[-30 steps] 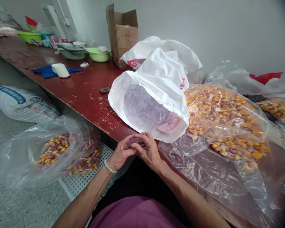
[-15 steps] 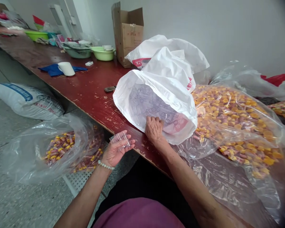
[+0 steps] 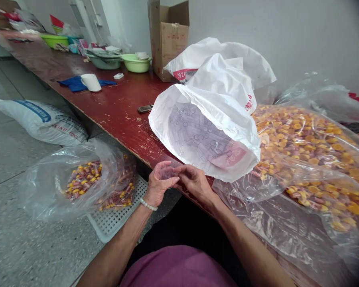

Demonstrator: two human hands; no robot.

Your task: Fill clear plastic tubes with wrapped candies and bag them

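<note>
Clear plastic tubes [image 3: 166, 173] rest in the curled fingers of my left hand [image 3: 156, 186], which wears a beaded bracelet [image 3: 148, 205]. My right hand [image 3: 195, 181] meets it at the table's front edge, thumb and fingers pinched together by the tubes. Whether a tube is in that pinch is too small to tell. Just beyond both hands lies a white woven sack [image 3: 163, 105], its mouth facing me, with many loose clear tubes [image 3: 194, 129] inside.
Right of the sack, a large clear bag holds yellow-capped filled tubes [image 3: 311, 139]. Another clear bag [image 3: 44, 191] of them sits at lower left on a perforated stool [image 3: 107, 225]. Along the red table [image 3: 119, 119] are a phone [image 3: 145, 109], white cup [image 3: 91, 82], green basin [image 3: 135, 63] and cardboard box [image 3: 172, 48].
My right hand has come out of the sack's mouth toward me, to the left hand. My left hand has moved right and up with the tubes. The view has shifted slightly.
</note>
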